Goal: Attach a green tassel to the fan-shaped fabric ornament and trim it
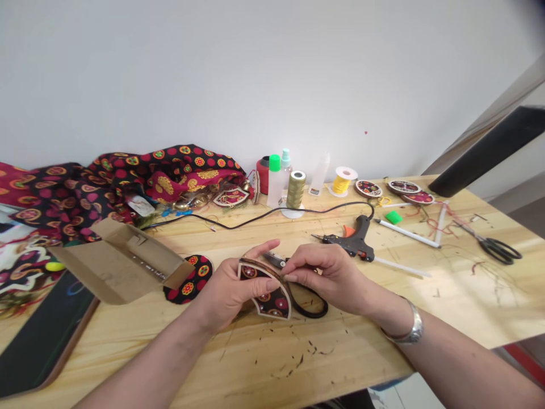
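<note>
My left hand [227, 287] holds a fan-shaped piece [266, 289] covered in dark patterned fabric, thumb pressed on its face, just above the wooden table [272, 352]. My right hand [326, 272] pinches the curved brown trim along the piece's right edge. A pair of black-handled scissors [298, 298] lies under both hands, its blades poking out near my fingertips. A silver bracelet [411, 329] sits on my right wrist.
A black glue gun [355, 238] with its cord lies behind my hands, white glue sticks [406, 233] beside it. An open cardboard box [123, 261] and a round fabric patch [191, 278] are on the left. Patterned cloth [128, 176], bottles, thread spools [296, 190] line the wall; more scissors [496, 247] at right.
</note>
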Motion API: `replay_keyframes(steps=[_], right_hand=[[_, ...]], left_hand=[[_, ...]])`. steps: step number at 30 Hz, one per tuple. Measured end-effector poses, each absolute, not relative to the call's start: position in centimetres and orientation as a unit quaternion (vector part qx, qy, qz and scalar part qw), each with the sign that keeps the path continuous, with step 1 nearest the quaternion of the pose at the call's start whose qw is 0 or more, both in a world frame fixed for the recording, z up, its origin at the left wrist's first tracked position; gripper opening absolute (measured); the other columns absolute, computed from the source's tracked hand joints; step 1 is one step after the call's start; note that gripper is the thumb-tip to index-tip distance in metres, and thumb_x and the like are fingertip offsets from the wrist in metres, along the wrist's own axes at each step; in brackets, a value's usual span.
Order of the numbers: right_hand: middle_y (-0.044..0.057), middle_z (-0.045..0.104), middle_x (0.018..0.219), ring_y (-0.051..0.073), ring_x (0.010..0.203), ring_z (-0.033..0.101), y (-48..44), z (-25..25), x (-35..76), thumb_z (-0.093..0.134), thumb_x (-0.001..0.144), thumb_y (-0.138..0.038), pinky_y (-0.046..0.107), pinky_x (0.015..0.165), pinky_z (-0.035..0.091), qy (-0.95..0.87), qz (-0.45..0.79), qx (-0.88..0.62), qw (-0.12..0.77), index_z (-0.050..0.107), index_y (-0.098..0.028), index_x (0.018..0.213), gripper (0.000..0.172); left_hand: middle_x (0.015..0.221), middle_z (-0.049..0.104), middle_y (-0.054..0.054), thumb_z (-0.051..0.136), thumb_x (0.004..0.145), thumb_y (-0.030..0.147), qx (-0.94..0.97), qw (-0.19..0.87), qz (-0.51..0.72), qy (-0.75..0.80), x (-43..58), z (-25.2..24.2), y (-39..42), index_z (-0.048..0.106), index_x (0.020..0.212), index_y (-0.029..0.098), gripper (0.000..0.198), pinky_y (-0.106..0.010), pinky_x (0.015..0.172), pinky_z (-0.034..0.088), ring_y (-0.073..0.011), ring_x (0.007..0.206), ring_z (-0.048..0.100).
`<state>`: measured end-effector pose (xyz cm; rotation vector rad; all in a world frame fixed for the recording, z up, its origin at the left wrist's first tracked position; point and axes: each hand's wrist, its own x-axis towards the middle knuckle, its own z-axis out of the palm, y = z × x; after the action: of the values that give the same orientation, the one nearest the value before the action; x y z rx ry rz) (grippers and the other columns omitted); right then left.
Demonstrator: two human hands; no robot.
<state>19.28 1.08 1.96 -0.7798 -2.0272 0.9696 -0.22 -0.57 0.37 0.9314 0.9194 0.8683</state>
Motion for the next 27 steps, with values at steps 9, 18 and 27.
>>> replay_keyframes(steps=[9,18,27], right_hand=[[0.001,0.066,0.070,0.010,0.063,0.058,1.10,1.67,19.31,0.061,0.081,-0.015,0.021,0.060,0.045,-0.791,0.376,-0.314,0.367,0.067,-0.015,0.078,0.006],[0.002,0.066,0.069,0.010,0.062,0.057,1.08,1.61,19.30,0.062,0.080,-0.015,0.022,0.058,0.043,-0.801,0.348,-0.306,0.378,0.066,-0.014,0.078,0.005],[0.001,0.062,0.064,0.008,0.057,0.051,0.83,2.14,19.30,0.062,0.078,-0.015,0.020,0.052,0.039,-0.802,0.353,-0.330,0.351,0.065,-0.013,0.075,0.005]], left_hand=[[0.125,0.060,-0.007,0.076,0.063,0.015,0.424,0.703,0.386,0.421,-0.11,0.34,-0.48,0.076,0.070,0.017,0.006,-0.028,0.074,0.052,-0.0189,0.084,0.064],[0.122,0.062,-0.006,0.077,0.064,0.015,0.419,0.706,0.388,0.419,-0.20,0.23,-0.54,0.076,0.070,0.017,0.007,-0.025,0.072,0.052,-0.0147,0.079,0.063],[0.132,0.055,-0.004,0.077,0.065,0.016,0.429,0.697,0.393,0.419,-0.23,0.09,-0.55,0.076,0.080,0.020,0.016,-0.025,0.072,0.053,-0.0135,0.078,0.064]])
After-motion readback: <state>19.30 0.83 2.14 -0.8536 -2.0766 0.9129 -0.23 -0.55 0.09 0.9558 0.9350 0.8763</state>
